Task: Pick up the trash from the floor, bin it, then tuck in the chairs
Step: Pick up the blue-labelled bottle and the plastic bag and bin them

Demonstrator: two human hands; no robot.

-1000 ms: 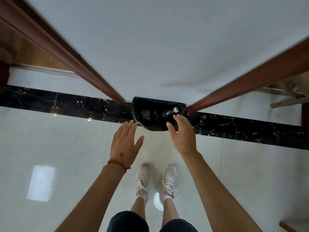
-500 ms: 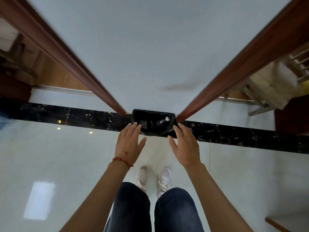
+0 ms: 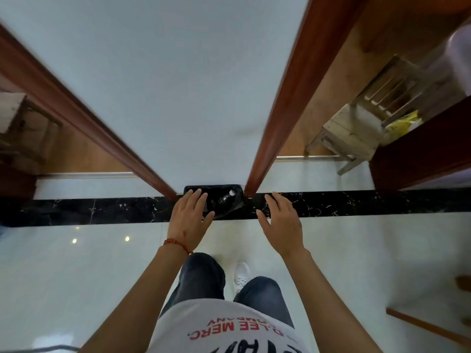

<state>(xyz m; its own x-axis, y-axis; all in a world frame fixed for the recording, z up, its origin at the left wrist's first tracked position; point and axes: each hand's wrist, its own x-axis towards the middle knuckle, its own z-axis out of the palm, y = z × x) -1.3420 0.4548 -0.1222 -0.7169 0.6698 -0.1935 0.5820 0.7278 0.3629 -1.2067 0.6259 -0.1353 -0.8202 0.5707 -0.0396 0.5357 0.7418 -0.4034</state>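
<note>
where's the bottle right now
In the head view the bottle lies inside the black-lined bin at centre, against the wall between two wooden door frames, just right of the left hand.

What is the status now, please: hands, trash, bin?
Left hand open, right hand open, both empty. Bottle lies in the black-lined bin. Nothing blocks the bin.

White printed tee (image 3: 229, 329), dark jeans (image 3: 201, 276)
</note>
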